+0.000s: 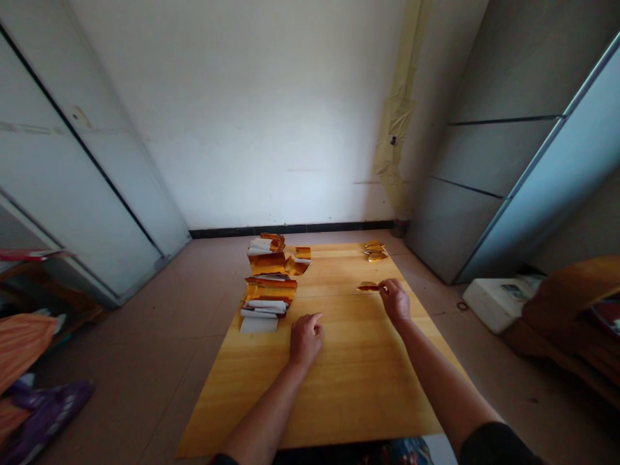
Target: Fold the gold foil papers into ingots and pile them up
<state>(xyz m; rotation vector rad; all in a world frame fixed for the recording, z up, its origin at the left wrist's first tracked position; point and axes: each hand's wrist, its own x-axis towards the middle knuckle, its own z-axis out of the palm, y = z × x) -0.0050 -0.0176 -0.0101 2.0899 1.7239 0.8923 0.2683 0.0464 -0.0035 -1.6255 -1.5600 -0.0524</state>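
Note:
My right hand (396, 301) pinches one end of a small folded gold paper piece (367, 286), pointed and boat-like, just over the right side of the wooden table (358, 374). Beyond it, at the far right corner, lie several similar folded gold pieces (374, 250). My left hand (306, 339) rests near the table's middle, its fingers loosely curled with a gap by the thumb and nothing visible in them. Left of it sits a stack of gold and white paper sheets (271, 294). Behind that are a second paper stack (266, 253) and a few loose curled gold sheets (298, 263).
A white wall (271, 129) with a dark skirting stands behind the table. Pale cabinet doors (72, 161) are on the left and a grey fridge-like cabinet (475, 161) on the right. A white box (494, 303) and wooden furniture (571, 310) stand at the right.

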